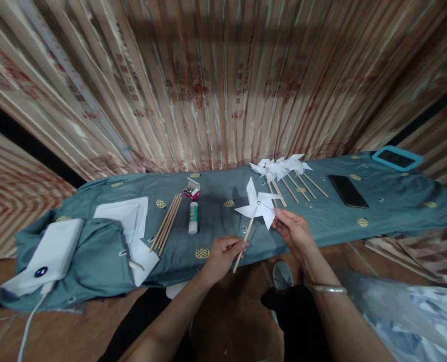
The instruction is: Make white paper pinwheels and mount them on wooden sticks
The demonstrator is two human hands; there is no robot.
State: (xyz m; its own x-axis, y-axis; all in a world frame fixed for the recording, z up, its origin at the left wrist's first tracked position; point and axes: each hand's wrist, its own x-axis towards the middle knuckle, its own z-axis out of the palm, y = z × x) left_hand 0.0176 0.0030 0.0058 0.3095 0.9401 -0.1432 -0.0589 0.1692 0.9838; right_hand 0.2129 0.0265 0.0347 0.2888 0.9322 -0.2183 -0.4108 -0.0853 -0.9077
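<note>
A white paper pinwheel [254, 203] with a metal pin at its centre is held over the front half of the table. My left hand [223, 256] grips its wooden stick low down, thumb and fingers closed around it. At the pinwheel's right side, the fingertips of my right hand [294, 230] are pinched at a paper blade. Behind it lies a group of similar pinwheels [281, 166], their sticks pointing toward me. Left of my hands are a glue stick [193, 218], a small open box of pins [191, 190] and several bare wooden sticks [166, 223].
White paper sheets [127, 216] and a white power bank [53, 249] with a cable lie on the left of the cloth-covered table [215, 186]. A phone [347, 191] and a blue-framed device [396, 157] are on the right. A plastic bag [415, 311] stands on the floor at right.
</note>
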